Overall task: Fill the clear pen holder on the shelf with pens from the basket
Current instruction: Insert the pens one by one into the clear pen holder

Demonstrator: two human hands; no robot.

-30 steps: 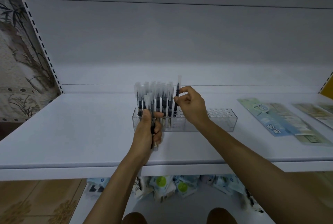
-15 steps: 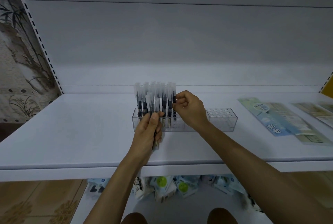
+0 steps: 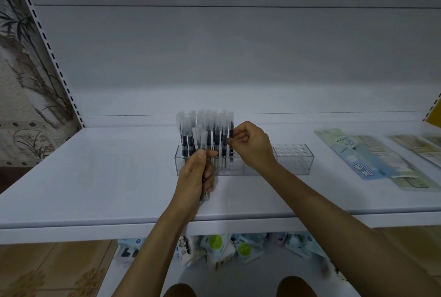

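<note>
— Which step is this?
— Mid-fill. The right hand (image 3: 250, 146) pinches a pen (image 3: 231, 130) at the right edge of the standing pens (image 3: 191, 134) in the pen holder (image 3: 293, 161). It may be seated in its hole, but blur hides that. The left hand (image 3: 194, 177) grips a bunch of spare pens (image 3: 203, 143) just in front of the holder.
— And next?
— I'd say let go once the pen stands, draw one from the bunch, and aim for the nearest empty hole to the right. Roughly the right half looks unfilled.
— The setting?
— A white shelf (image 3: 95, 177), with the holder near its middle and flat packets (image 3: 365, 155) to the right. There are more packets (image 3: 226, 249) on the shelf below and a bamboo-patterned wall (image 3: 23, 81) to the left. No basket shows.
</note>
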